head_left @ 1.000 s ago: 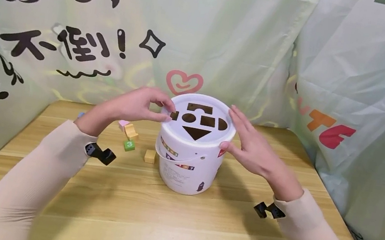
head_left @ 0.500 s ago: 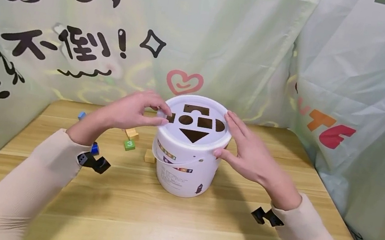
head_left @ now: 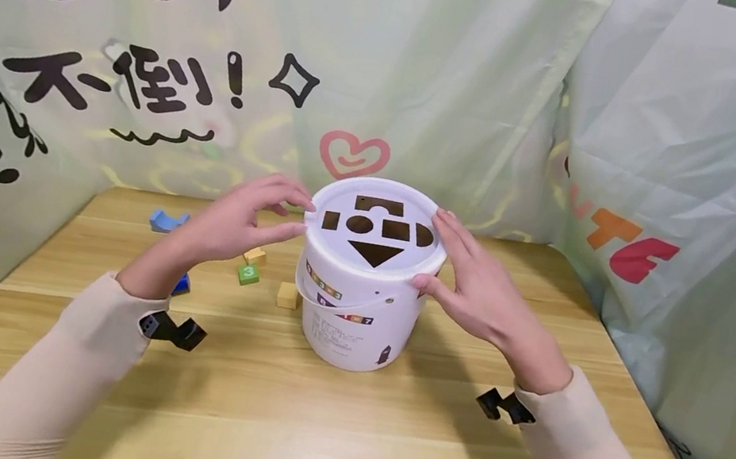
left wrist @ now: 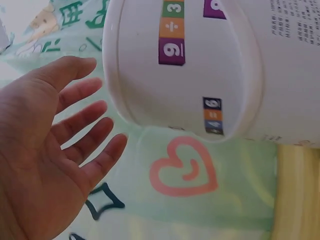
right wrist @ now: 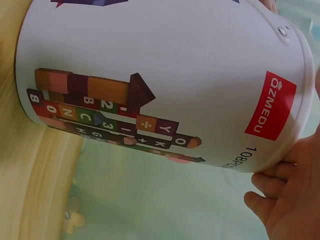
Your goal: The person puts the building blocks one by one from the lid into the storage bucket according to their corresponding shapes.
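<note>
A white toy bucket (head_left: 352, 331) stands upright, its handle hanging against the front. Its white lid (head_left: 335, 252) has several cut-outs: a bridge shape, a circle, squares, a half-round and a triangle. My left hand (head_left: 236, 217) is at the lid's left rim, fingers loosely bent; in the left wrist view, the fingers (left wrist: 92, 117) hold nothing and stand beside the rim. Against the right rim rests my right hand (head_left: 474, 286), its fingers mostly straight and the thumb on the front edge. In the right wrist view the fingertips (right wrist: 272, 182) touch the rim.
Left of the bucket lie a green block with a 3 (head_left: 248, 274), a yellow block (head_left: 288, 295), another yellow block (head_left: 255, 256), a light blue curved block (head_left: 168, 222) and a dark blue block (head_left: 182, 284). A printed curtain (head_left: 471, 77) stands behind the wooden table (head_left: 279, 424).
My left hand has drawn back left from over the lid, uncovering the left square hole. The bucket shifted slightly and came back. My right hand has stayed at the right rim.
</note>
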{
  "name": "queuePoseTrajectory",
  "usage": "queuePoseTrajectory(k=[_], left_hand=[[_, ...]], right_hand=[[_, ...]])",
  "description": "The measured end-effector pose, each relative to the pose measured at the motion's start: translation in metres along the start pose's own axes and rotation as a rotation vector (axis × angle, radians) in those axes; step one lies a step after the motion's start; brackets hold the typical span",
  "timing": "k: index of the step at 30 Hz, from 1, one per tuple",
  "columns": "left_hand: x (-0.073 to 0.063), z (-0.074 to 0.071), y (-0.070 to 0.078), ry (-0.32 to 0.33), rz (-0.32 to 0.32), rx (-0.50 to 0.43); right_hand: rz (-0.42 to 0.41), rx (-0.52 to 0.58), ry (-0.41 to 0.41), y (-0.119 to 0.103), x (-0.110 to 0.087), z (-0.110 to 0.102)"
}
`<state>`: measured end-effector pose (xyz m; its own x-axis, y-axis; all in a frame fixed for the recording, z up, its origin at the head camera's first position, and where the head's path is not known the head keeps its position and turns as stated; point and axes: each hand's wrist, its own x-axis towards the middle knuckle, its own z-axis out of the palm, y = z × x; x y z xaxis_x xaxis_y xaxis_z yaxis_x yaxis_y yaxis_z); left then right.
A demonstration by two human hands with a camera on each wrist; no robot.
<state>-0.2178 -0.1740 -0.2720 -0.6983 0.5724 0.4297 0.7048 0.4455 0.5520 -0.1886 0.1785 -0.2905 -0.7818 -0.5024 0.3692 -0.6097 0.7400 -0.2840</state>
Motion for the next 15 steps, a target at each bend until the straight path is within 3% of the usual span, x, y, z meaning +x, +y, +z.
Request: queuePoseTrajectory(k=[6, 15], left_hand=[[-0.017, 0.004, -0.019, 0.077, -0.077, -0.062], [-0.04, 0.014, -0.057, 0.071, -0.203, -0.087]], right_hand=[[0.034, -0.002, 0.002, 0.0, 0.001, -0.002], [0.065, -0.047, -0.082, -0.005, 0.001, -0.006]])
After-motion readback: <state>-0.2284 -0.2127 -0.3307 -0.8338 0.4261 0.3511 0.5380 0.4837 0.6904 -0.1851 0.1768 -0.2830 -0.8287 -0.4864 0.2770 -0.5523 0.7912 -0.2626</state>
